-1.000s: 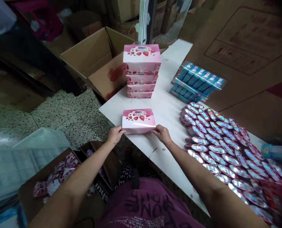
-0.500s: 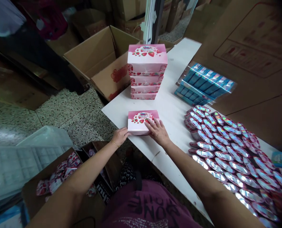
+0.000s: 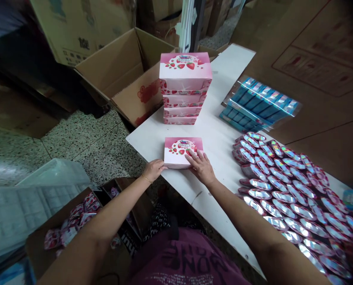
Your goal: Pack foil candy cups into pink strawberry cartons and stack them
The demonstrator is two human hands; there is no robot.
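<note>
A pink and white cardboard box printed with strawberries lies flat near the front edge of the white table. My left hand pinches its near left corner, fingers bent together. On the box's right side, my right hand rests spread fingers over the lid, with the thumb down at the front face, gripping that corner. Behind it rises a stack of matching strawberry boxes, piled several high. What the box contains is hidden.
Many shiny oval-topped packs crowd the table's right side, with blue packs behind. An open carton stands beyond the table. Lower left, another carton holds wrapped pieces. A person's dark-clothed leg shows upper left.
The strawberry box has shifted slightly right in view, both hands moving with it. A large printed carton has come into sight at the upper left, beside the person there.
</note>
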